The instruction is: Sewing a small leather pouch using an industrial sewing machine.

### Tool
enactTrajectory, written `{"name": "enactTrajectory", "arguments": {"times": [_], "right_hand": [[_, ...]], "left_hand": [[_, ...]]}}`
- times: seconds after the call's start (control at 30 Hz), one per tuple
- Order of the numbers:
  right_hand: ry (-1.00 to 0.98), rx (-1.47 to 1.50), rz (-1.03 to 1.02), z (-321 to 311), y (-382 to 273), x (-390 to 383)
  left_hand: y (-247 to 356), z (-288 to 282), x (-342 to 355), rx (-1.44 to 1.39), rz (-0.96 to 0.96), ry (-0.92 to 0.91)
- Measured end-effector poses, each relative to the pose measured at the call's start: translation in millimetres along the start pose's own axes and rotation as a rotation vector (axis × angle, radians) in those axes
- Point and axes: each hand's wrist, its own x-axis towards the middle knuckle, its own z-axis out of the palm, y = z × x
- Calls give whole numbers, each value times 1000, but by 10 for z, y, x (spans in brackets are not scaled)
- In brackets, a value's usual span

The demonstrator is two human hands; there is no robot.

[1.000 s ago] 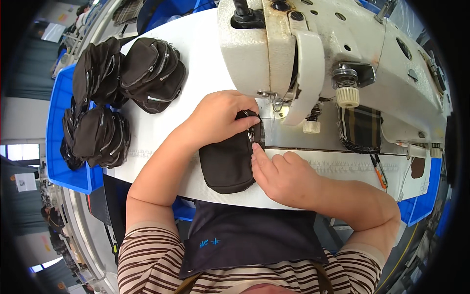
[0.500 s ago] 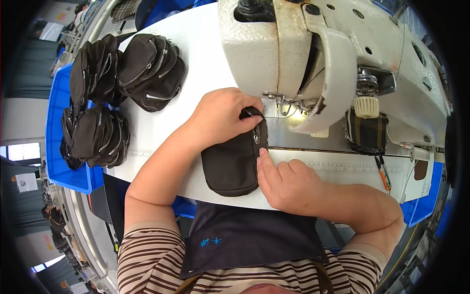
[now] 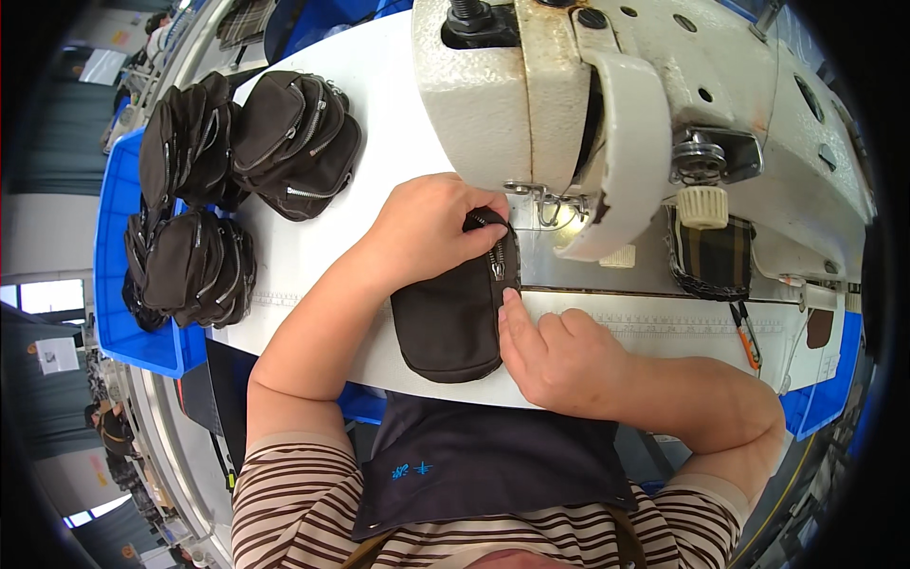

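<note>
A dark brown fabric pouch panel (image 3: 444, 327) with a metal zipper lies on the white table, its upper end close to the sewing machine's presser foot (image 3: 550, 211). My left hand (image 3: 438, 223) pinches the pouch panel's upper end, thumb on top beside the zipper, fingers curled at the far edge. Lower down, my right hand (image 3: 559, 356) rests against the panel's right edge with its fingertips. Its index finger is extended and touches the edge, while the other fingers are bent. Whether the right fingertips grip the fabric underneath is hidden.
The white sewing machine (image 3: 531, 104) stands ahead and to the right. Several finished-looking dark pouches (image 3: 294, 142) are piled at left, partly over a blue bin (image 3: 118, 284). Right of the needle area lie a stack of dark fabric pieces (image 3: 711, 251) and orange-handled snips (image 3: 747, 337).
The whole view has shifted slightly. Both hands keep the same places on the pouch panel, which has not visibly moved under the machine.
</note>
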Motion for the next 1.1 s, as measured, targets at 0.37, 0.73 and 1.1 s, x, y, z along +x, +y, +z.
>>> {"name": "enactTrajectory", "arguments": {"times": [0.37,0.73,1.1], "right_hand": [[-58,20,-36,-61,36,44],[-59,15,-11,-63,20,33],[-8,14,-38,-16,9,12]], "left_hand": [[-86,10,-36,-81,57,40],[-53,19,-38,-32,10,15],[-50,33,-34,-6,34,40]]}}
